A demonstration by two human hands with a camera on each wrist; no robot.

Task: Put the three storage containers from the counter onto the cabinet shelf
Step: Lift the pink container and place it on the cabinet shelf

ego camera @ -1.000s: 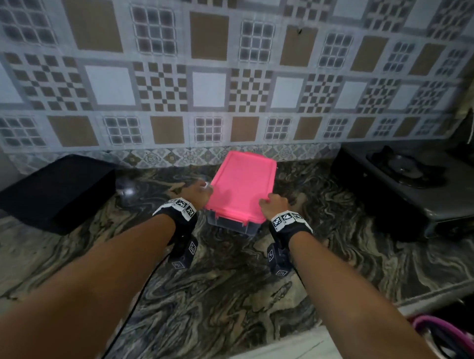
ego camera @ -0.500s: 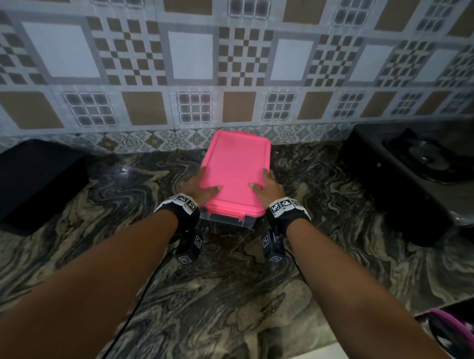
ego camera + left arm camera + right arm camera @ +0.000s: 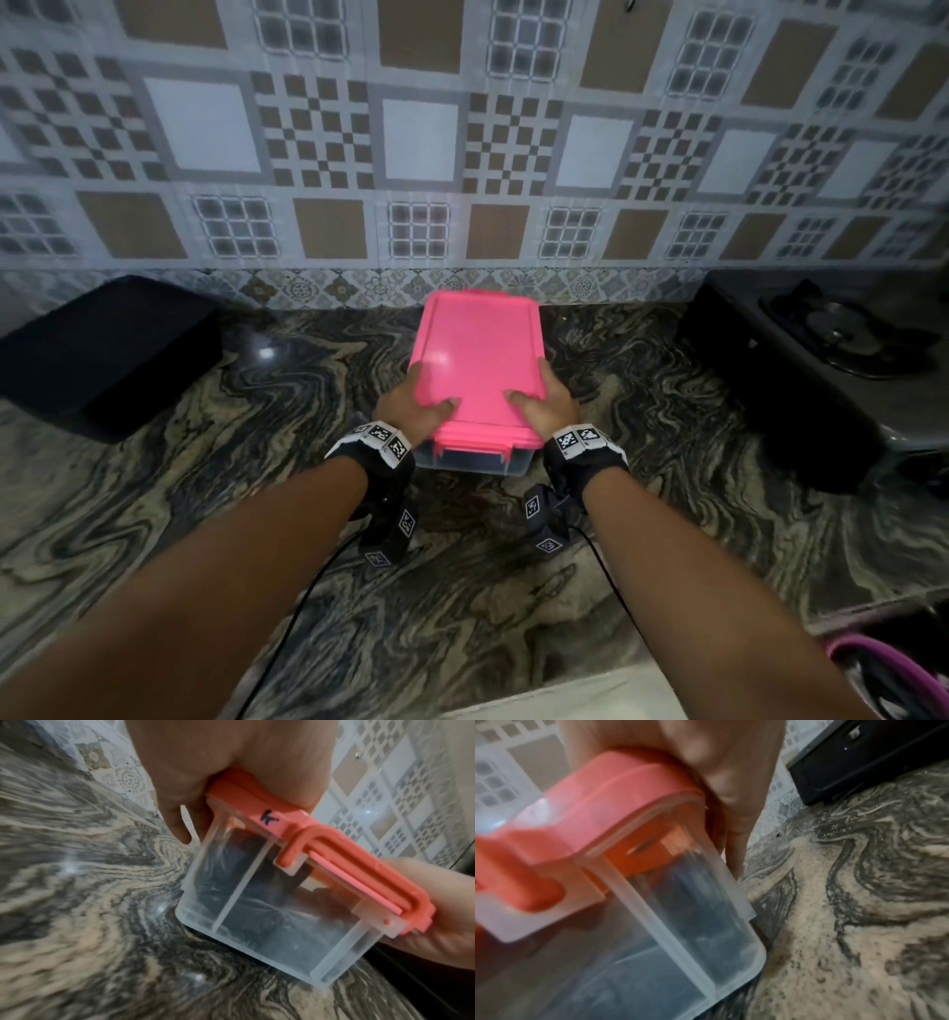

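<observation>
A clear storage container with a pink lid (image 3: 480,360) sits in the middle of the marbled counter (image 3: 205,514), near the tiled wall. My left hand (image 3: 416,401) grips its left side, thumb lying on the lid and fingers down the side. My right hand (image 3: 544,403) grips the right side the same way. In the left wrist view the container (image 3: 270,902) shows a pink clip latch and a dark letter on the lid rim, held by the left hand (image 3: 231,770). In the right wrist view the container (image 3: 654,902) is blurred under my right hand (image 3: 718,780). No other container or cabinet shelf is in view.
A black box (image 3: 102,354) stands at the left of the counter by the wall. A gas stove (image 3: 832,360) stands at the right. A pink-rimmed object (image 3: 893,673) shows below the counter's front edge at the lower right.
Both hands moved from the container's near corners onto its sides, thumbs now on the lid. The container seems slightly raised and nearer to me. My head view shifted.
</observation>
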